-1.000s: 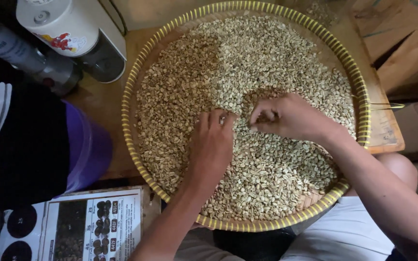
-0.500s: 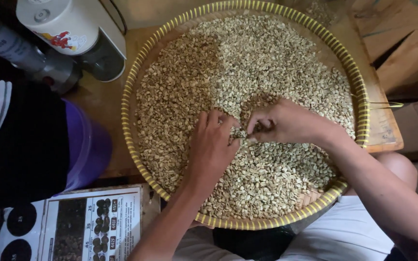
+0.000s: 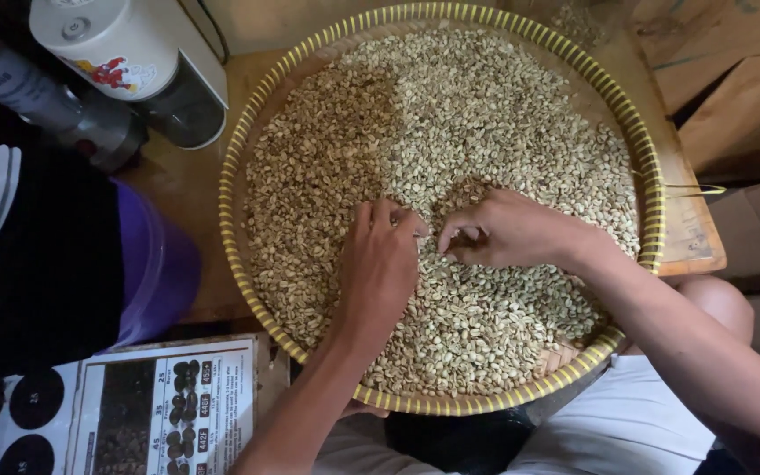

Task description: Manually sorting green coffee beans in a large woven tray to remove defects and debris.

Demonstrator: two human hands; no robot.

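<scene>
Beans [image 3: 450,114] fill the tray [image 3: 653,202] on the worktop [image 3: 182,189]. Left hand [image 3: 378,264] lies spread on them; right hand [image 3: 507,230] pinches a few. A heavy sweep could spill beans over the low rim.

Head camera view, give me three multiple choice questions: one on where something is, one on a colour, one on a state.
1. Where do both hands rest?
A. on the beans in the tray
B. on the purple bucket
C. on the printed chart

2. What colour is the tray's rim?
A. red
B. yellow
C. blue

3. How is the right hand?
A. flat, palm up
B. fingers curled onto beans
C. off the tray

A: the left hand and right hand lie on the beans.
B: the tray's rim is yellow.
B: its fingers curl down.
</scene>
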